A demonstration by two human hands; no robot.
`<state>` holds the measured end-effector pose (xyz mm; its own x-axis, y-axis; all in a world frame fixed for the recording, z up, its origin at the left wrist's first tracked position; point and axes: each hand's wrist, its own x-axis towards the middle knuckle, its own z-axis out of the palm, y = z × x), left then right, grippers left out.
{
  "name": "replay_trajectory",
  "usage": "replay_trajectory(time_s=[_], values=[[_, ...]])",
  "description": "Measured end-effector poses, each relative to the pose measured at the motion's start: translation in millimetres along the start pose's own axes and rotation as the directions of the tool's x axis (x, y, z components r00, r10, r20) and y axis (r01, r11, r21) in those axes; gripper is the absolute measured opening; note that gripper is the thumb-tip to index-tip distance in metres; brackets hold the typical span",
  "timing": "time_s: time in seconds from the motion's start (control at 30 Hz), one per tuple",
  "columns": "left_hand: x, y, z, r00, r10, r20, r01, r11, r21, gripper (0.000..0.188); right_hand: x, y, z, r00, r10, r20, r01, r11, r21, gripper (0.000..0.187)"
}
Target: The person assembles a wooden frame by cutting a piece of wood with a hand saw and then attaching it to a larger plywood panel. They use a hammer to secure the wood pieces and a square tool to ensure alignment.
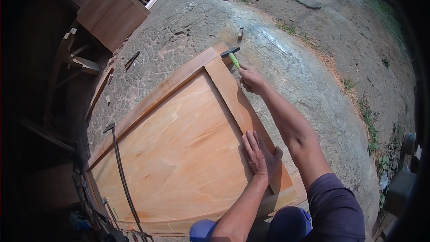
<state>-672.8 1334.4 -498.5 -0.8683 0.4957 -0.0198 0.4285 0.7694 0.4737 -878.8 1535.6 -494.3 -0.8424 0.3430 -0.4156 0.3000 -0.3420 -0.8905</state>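
Note:
A framed wooden panel (pixel 174 148) lies in front of me, with thin pale wood inside a border of thicker boards. My right hand (pixel 251 80) is closed round the green handle of a hammer (pixel 234 60). The dark hammer head is at the panel's far corner, over or against the end of the right-hand board (pixel 233 96); whether it touches cannot be made out. Lower on that same board, my left hand (pixel 257 157) rests with its fingers stretched out. Across the panel's left part runs a long metal bar clamp (pixel 121 166).
A small wood block (pixel 240 32) stands on the rough concrete (pixel 179 36) beyond the corner. Dark pliers-like tools (pixel 132 59) lie farther left. Brown boards (pixel 112 13) lean at the upper left, near a wooden trestle (pixel 67 58). Shavings and grass edge the concrete at right.

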Motion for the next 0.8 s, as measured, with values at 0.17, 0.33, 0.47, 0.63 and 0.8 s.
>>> replay_trajectory(time_s=[0.17, 0.33, 0.47, 0.63, 0.8], values=[[1, -4, -1, 1.000, 0.006, -0.011, -0.006, 1.000, 0.001, 0.106, 1, -4, 10, 0.997, -0.072, -0.032, 0.074, 0.995, 0.070, 0.053], [1, -1, -7, 1.000, -0.002, 0.004, 0.002, 0.999, 0.053, 0.105, 4, -7, 3, 0.998, -0.021, 0.057, 0.023, 0.999, -0.034, 0.053], [3, 15, 1, 0.999, 0.037, 0.030, -0.039, 0.997, 0.063, 0.104, -15, -7, -29, 0.999, -0.036, 0.014, 0.037, 0.996, -0.076, 0.054], [3, -1, 1, 1.000, -0.020, -0.005, 0.020, 0.997, 0.070, 0.104, -157, 18, -46, 0.997, -0.079, 0.000, 0.074, 0.939, -0.335, 0.037], [0, 2, 6, 1.000, -0.009, -0.018, 0.011, 0.996, 0.083, 0.101, -349, 88, -108, 0.984, 0.122, -0.127, -0.155, 0.942, -0.299, 0.046]])
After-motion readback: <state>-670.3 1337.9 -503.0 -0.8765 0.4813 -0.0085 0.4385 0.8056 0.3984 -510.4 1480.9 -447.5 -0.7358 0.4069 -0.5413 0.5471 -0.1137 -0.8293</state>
